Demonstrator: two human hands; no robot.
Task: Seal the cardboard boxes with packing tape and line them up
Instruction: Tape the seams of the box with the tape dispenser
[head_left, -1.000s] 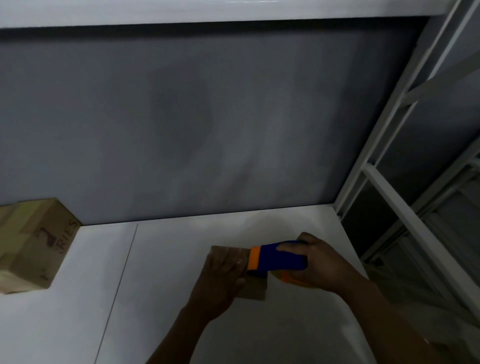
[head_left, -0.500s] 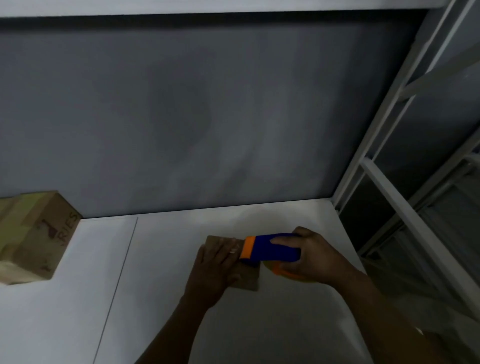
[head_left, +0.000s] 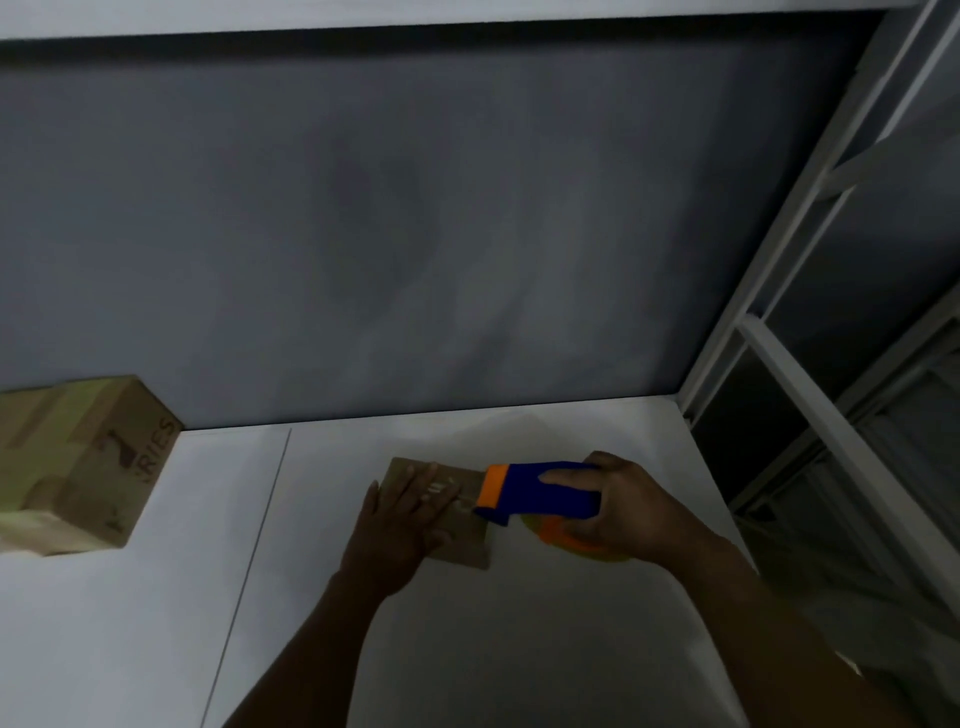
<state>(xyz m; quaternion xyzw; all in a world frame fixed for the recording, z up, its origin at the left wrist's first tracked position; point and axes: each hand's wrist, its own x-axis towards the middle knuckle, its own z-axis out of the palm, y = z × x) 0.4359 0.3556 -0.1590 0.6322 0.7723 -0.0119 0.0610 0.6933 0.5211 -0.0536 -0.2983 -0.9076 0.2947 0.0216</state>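
Note:
A small flat cardboard box (head_left: 464, 545) lies on the white table (head_left: 519, 649) near its right end. My left hand (head_left: 405, 525) presses flat on the box's top, fingers straight. My right hand (head_left: 618, 512) grips a blue and orange tape dispenser (head_left: 537, 493), whose orange front edge sits over the box's right part beside my left fingertips. An orange and yellowish tape roll (head_left: 566, 543) shows under my right palm. A larger taped cardboard box (head_left: 88, 467) with printed letters stands at the far left against the wall.
A grey wall (head_left: 415, 234) backs the table. A white metal rack frame (head_left: 810, 374) rises just past the table's right edge. A thin seam (head_left: 260, 545) runs across the tabletop between the two boxes.
The dispenser in my right hand has slid a little left over the small box, toward my left fingertips. My left hand stays flat on the box.

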